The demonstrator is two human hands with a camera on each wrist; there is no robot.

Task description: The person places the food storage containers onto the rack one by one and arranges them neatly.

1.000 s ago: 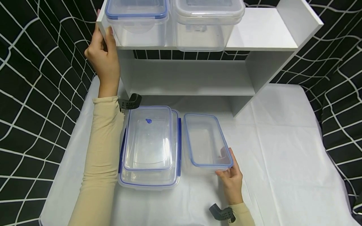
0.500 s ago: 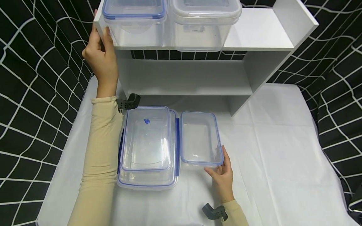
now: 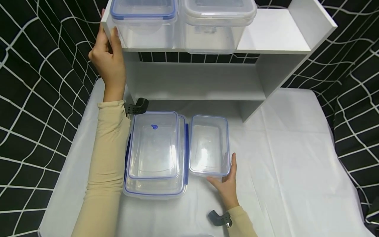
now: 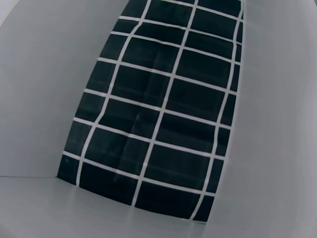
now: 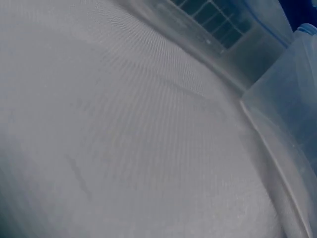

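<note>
My left hand grips the left side panel of the white shelf unit, thumb in front and fingers behind. Low on the right, my right hand holds a clear food container with a pale blue rim at its near right corner. The thumb lies along the near side and the fingers along the right. Just left of it stands a larger blue-edged food container, with a smaller lidded one on top. In the right wrist view, part of a clear container shows at the right edge.
Two tall clear containers, one with a blue lid and one with a white lid, stand on the upper shelf. White cloth covers the table. Black grid-patterned fabric hangs on both sides.
The clear container has moved left, up beside the stacked pair, and its slant has straightened. My right hand has moved left with it. The left hand keeps its place on the shelf unit.
</note>
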